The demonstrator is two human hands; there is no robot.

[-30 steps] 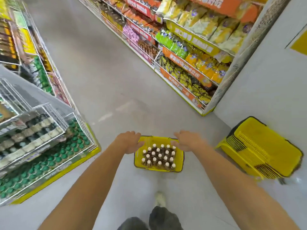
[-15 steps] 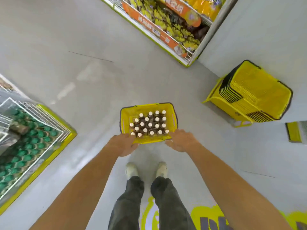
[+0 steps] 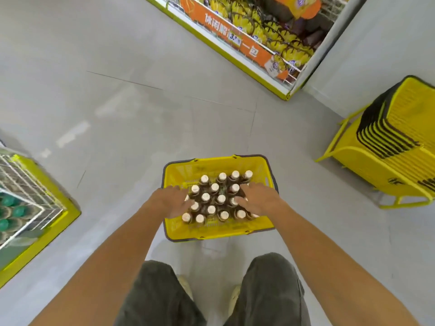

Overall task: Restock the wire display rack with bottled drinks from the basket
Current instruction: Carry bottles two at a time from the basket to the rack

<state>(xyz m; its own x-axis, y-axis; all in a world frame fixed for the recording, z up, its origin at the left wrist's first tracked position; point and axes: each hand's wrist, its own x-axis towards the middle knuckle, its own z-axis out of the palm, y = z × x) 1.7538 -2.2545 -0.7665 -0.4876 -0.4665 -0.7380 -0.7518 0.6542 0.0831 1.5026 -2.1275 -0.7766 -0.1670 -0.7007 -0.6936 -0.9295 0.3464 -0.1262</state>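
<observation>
A yellow shopping basket point(image 3: 213, 233) stands on the grey floor just ahead of my feet. It holds several dark bottled drinks with pale caps point(image 3: 220, 198), all upright and packed close together. My left hand point(image 3: 171, 201) rests on the left side of the bottles, its fingers spread and touching the caps. On the right side lies my right hand point(image 3: 259, 200), fingers stretched over the caps. No bottle is lifted. The wire display rack point(image 3: 28, 184) with a yellow base is at the left edge and holds green-capped bottles point(image 3: 19, 211).
A stack of yellow shopping baskets point(image 3: 397, 151) on a yellow stand sits at the right by a white wall point(image 3: 376, 43). A snack shelf point(image 3: 247, 41) with orange price strips runs along the top. Open floor lies between basket and rack.
The view has tilted down and closer to the basket. Both hands moved from the basket's near rim onto the tops of the bottles inside it.
</observation>
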